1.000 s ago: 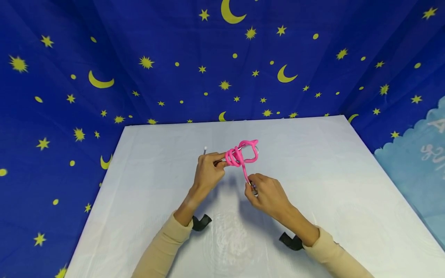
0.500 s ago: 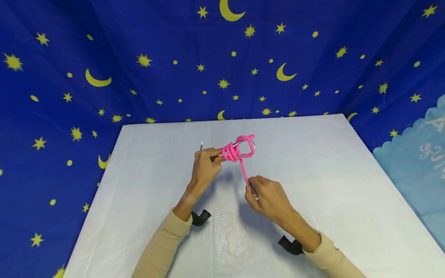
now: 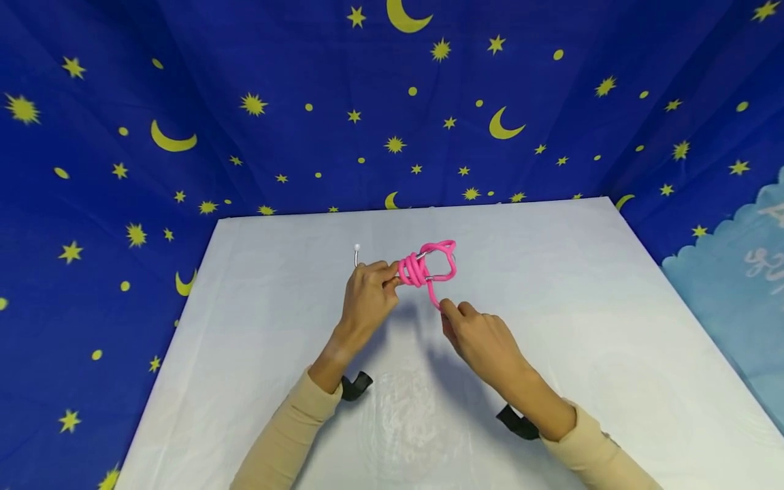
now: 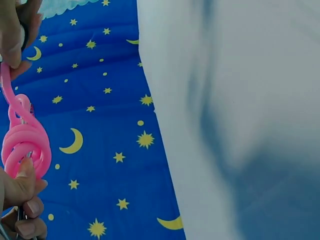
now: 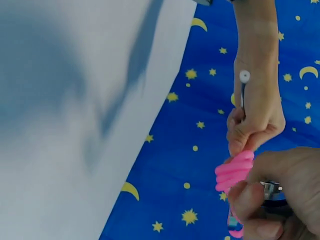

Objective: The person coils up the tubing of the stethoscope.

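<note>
Tabletop (image 3: 257, 292) below, hands (image 3: 370, 292) (image 3: 486, 347) pinch metal rod (image 3: 356, 257) and pink cord (image 3: 413, 271), visible tail (image 3: 432, 295) now shorter.

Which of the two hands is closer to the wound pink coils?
The left hand: it grips right beside the pink coils, whereas the right hand pinches the pink tail farther off.

In the head view, the left hand (image 3: 367, 292) at eight o'clock and the right hand (image 3: 488, 344) at five made two around one pink cord (image 3: 413, 271); there were one white-tipped rod (image 3: 357, 256), two sleeves (image 3: 294, 429), two black pieces (image 3: 358, 386), one white table (image 3: 533, 272).
</note>
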Tool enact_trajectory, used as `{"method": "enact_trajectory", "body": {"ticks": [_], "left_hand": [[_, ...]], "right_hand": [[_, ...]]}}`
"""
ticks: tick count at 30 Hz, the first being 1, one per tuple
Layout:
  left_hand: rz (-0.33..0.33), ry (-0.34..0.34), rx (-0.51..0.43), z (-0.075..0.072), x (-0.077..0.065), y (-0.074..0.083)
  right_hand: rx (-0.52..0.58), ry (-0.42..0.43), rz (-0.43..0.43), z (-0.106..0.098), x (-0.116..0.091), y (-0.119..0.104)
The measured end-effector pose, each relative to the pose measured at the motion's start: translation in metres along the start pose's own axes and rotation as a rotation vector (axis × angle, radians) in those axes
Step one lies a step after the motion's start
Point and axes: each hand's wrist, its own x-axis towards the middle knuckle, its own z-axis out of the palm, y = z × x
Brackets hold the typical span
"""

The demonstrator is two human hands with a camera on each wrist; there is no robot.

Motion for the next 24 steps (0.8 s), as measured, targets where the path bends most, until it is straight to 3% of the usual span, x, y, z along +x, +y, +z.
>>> {"method": "enact_trajectory", "body": {"ticks": [4,9,15,18,24], "left_hand": [[0.009,0.007,0.019,0.001,0.001,0.0],[0.035,-0.017,0.02,0.002,0.0,0.0],[0.085,-0.06,0.006,0.003,-0.004,0.0],[0.118,-0.033,0.001,0.002,-0.005,0.0],[0.185,0.014,0.011,0.001,-0.003,0.003]], "right_hand": [[-0.005,0.025,-0.053,-0.003,0.0,0.006],[-0.001,-0.019,-0.106,-0.008,0.002,0.016],[0.122,-0.078,-0.148,-0.011,0.008,0.03],[0.227,-0.028,-0.151,-0.008,0.01,0.039],[0.488,0.181,-0.194,0.004,0.014,0.053]]}}
